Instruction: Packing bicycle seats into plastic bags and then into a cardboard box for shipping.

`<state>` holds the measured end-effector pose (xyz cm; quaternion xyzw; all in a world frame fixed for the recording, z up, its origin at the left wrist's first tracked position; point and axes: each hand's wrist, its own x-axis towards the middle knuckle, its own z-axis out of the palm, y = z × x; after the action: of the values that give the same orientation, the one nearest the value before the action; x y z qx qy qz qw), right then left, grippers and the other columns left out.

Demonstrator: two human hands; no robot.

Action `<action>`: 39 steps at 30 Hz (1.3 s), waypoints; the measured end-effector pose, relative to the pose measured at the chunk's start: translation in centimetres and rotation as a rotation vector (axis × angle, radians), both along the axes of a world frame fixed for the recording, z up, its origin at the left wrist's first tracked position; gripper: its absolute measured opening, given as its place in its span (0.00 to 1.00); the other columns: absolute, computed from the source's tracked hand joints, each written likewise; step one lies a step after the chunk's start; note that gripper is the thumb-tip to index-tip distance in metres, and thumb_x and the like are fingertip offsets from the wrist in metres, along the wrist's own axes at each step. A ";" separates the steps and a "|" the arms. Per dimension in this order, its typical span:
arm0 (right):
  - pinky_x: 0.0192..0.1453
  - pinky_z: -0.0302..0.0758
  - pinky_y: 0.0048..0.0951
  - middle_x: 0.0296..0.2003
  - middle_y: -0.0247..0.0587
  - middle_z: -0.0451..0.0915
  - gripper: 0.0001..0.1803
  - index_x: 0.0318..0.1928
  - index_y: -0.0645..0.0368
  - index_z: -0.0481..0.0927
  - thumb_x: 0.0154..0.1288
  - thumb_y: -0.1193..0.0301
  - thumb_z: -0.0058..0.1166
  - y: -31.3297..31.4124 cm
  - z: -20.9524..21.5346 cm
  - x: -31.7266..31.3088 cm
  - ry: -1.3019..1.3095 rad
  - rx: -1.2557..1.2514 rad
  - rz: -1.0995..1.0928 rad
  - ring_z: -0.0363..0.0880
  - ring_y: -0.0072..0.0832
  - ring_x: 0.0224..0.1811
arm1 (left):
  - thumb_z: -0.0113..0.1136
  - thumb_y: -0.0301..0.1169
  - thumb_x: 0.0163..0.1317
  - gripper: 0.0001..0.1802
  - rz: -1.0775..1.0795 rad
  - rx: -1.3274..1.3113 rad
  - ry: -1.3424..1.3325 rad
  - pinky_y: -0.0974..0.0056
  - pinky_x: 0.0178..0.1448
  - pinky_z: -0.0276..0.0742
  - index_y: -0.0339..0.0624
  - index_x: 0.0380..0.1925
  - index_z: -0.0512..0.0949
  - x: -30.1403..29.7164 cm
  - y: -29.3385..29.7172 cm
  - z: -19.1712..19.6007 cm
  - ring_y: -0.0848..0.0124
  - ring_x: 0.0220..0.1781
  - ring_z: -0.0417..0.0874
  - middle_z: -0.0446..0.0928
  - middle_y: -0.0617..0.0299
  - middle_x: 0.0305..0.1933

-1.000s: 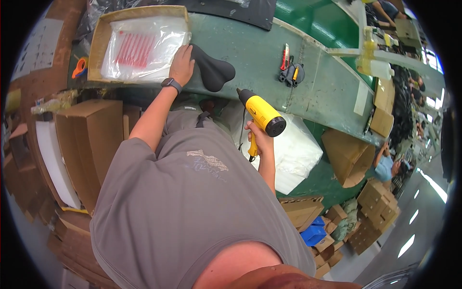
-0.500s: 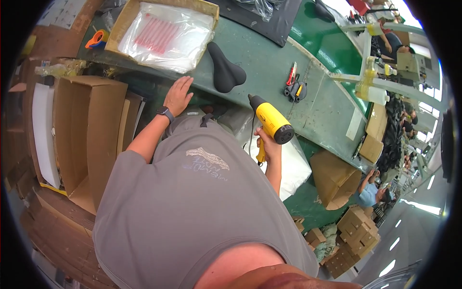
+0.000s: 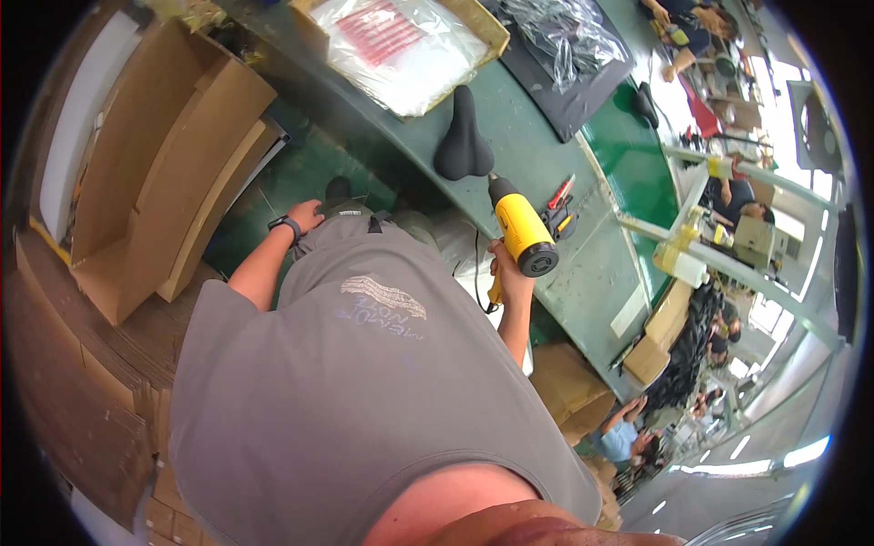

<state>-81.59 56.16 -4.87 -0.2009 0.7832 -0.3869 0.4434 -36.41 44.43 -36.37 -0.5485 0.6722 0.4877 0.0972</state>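
My right hand [image 3: 512, 278] is wrapped round the grip of a yellow and black heat gun [image 3: 521, 227]. Its nozzle points toward a black bicycle saddle [image 3: 463, 144] on the green workbench [image 3: 401, 150], very near the saddle's wide end. I cannot tell whether nozzle and saddle touch. By my hip, away from the bench, my left hand [image 3: 308, 215] hangs with loosely bent fingers and nothing visible in it. A watch sits on that wrist. Beyond the heat gun lie a red utility knife [image 3: 562, 192] and a dark tool with a yellow part [image 3: 560, 221].
A carton [image 3: 492, 27] with plastic-wrapped white contents stands on the bench. Clear plastic bags [image 3: 569, 41] lie on a black sheet behind it. Tall open cardboard boxes [image 3: 150, 173] stand to my left. Another carton [image 3: 569, 387] is beside the bench at right. Several people work farther off.
My left hand has dropped from the bench edge to beside my hip. My view has turned, and the heat gun's nozzle is now much closer to the saddle.
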 end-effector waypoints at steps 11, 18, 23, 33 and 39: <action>0.29 0.75 0.31 0.25 0.33 0.80 0.17 0.40 0.62 0.82 0.65 0.62 0.72 -1.7 -1.4 -6.1 -0.017 -0.018 0.263 0.79 0.26 0.22 | 0.64 0.43 0.65 0.30 0.487 0.076 -0.203 0.54 0.74 0.73 0.32 0.61 0.81 0.1 12.9 -4.2 0.47 0.68 0.80 0.80 0.38 0.65; 0.32 0.78 0.34 0.27 0.35 0.82 0.16 0.42 0.64 0.83 0.67 0.63 0.70 -2.5 -5.7 -10.1 0.310 -0.162 0.493 0.81 0.26 0.25 | 0.55 0.44 0.70 0.25 1.348 0.390 0.393 0.49 0.62 0.79 0.36 0.55 0.84 -5.5 19.7 -8.7 0.47 0.60 0.85 0.85 0.41 0.56; 0.30 0.76 0.30 0.26 0.32 0.80 0.20 0.40 0.61 0.84 0.63 0.58 0.75 -3.4 -9.8 -12.5 0.547 -0.351 0.478 0.79 0.24 0.23 | 0.59 0.38 0.68 0.19 0.389 -0.226 -0.014 0.48 0.60 0.80 0.37 0.51 0.85 -7.5 23.6 -5.1 0.45 0.58 0.85 0.86 0.41 0.53; 0.26 0.68 0.24 0.26 0.33 0.80 0.09 0.41 0.61 0.81 0.71 0.69 0.67 -4.1 -3.7 -10.6 0.007 -0.214 0.299 0.72 0.18 0.21 | 0.60 0.46 0.69 0.25 0.611 -0.069 0.037 0.51 0.67 0.76 0.37 0.54 0.85 -9.3 21.0 -3.8 0.50 0.62 0.84 0.87 0.43 0.56; 0.23 0.70 0.28 0.32 0.39 0.82 0.12 0.41 0.63 0.79 0.68 0.71 0.69 -3.6 -2.8 -11.8 -0.191 -0.191 0.282 0.75 0.23 0.19 | 0.60 0.52 0.68 0.28 0.366 0.004 -0.112 0.51 0.66 0.77 0.40 0.54 0.87 -10.0 14.4 0.0 0.53 0.60 0.87 0.87 0.46 0.56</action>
<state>-93.41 52.53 -7.67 -0.3123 0.6614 -0.4108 0.5443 -46.38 58.80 -36.32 -0.6875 0.5539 0.4673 0.0452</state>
